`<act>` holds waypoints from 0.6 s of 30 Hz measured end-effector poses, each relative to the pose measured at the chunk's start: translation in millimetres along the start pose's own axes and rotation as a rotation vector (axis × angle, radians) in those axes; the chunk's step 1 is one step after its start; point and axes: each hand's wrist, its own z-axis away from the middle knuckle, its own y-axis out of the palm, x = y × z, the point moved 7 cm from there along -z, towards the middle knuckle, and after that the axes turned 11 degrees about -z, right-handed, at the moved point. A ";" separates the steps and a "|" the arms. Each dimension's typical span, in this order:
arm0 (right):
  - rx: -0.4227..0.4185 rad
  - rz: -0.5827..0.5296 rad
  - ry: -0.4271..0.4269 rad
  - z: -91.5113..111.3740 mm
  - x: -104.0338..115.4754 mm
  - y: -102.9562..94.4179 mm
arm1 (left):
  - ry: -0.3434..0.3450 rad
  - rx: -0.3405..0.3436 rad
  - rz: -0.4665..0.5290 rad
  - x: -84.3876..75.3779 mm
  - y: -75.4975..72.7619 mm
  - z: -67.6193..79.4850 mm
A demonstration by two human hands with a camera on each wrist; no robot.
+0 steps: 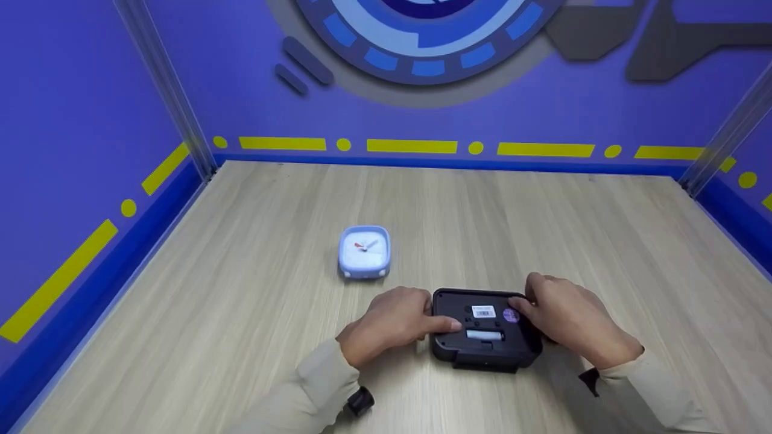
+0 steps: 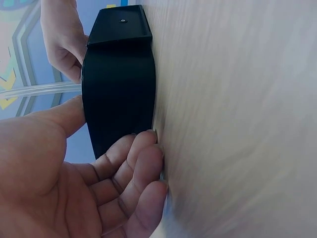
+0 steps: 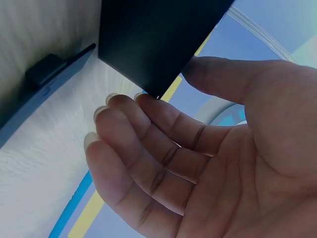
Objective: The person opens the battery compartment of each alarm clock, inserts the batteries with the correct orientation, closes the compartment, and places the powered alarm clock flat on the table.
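Note:
A black clock (image 1: 449,349) lies back side up near the front of the table, its face hidden. An uncovered slot in its back holds a light-coloured battery (image 1: 484,335). My left hand (image 1: 395,319) grips the clock's left side, thumb on the back beside the slot and the other fingers curled along the edge. On the opposite side, my right hand (image 1: 570,319) holds the upper right corner between thumb and curled fingers. In the right wrist view, a dark flat piece with a raised tab (image 3: 44,94) shows beside the clock; its kind is unclear.
A small light-blue alarm clock (image 1: 365,252) stands farther back, left of the black clock, dial facing up toward me. Blue panels (image 1: 398,123) with yellow markings border the wooden table (image 1: 271,241) at the back and sides.

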 end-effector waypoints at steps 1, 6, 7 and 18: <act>0.003 -0.003 0.001 -0.2 -0.5 -0.2 | -0.001 0.000 0.001 0.0 -0.1 0.2; 0.010 -0.007 0.007 -0.5 -1.8 -1.1 | -0.002 0.000 0.009 -0.1 -0.2 0.8; 0.012 -0.007 0.008 -0.5 -2.0 -1.2 | -0.002 0.000 0.010 -0.1 -0.2 0.8; 0.011 -0.002 -0.002 -0.6 -4.0 -3.8 | 0.008 -0.008 0.006 -0.4 -0.4 0.9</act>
